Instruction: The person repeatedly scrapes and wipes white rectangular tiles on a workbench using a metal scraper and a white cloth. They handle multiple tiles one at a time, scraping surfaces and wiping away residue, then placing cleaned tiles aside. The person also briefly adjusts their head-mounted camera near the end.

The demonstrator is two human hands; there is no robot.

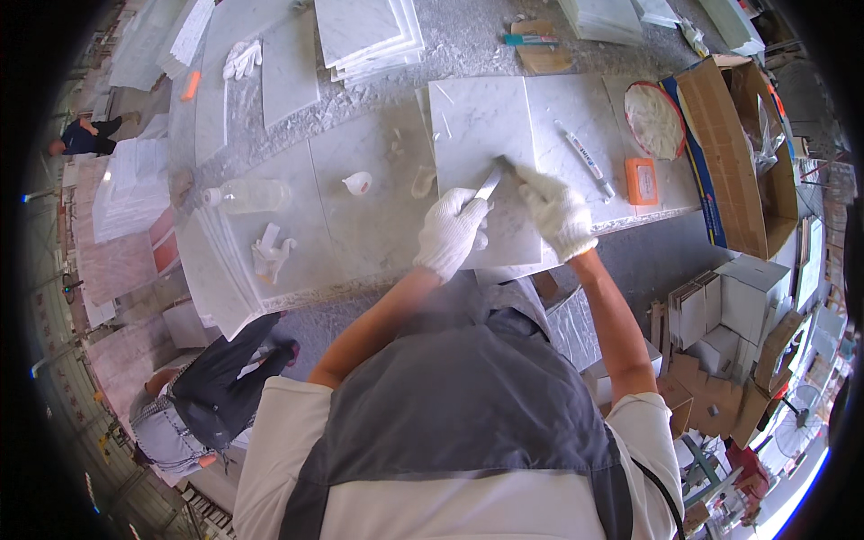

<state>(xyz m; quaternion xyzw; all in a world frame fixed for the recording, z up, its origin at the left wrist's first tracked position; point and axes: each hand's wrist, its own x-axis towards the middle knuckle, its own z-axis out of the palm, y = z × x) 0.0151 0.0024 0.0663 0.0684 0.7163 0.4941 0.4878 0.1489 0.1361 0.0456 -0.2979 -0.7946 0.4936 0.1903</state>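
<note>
Both my hands wear white knitted gloves over a pale grey-veined marble tile (481,112). My left hand (450,236) is closed round a flat, knife-like metal blade (488,187), its dark end pointing up and right over the tile. Close by the dark end is my right hand (562,219), its fingers blurred by motion. Whether they touch the blade or hold anything I cannot tell. To the right lie a white paint marker (589,162) and an orange block (642,182). A small white cup-like piece (357,183) sits to the left.
A round red-rimmed tub of whitish stuff (654,121) stands by an open cardboard box (733,153) on the right. Leftward are a clear bottle (250,195) and a loose glove (272,259). Stacked tiles (364,31) stand behind. Another person (216,391) is at lower left.
</note>
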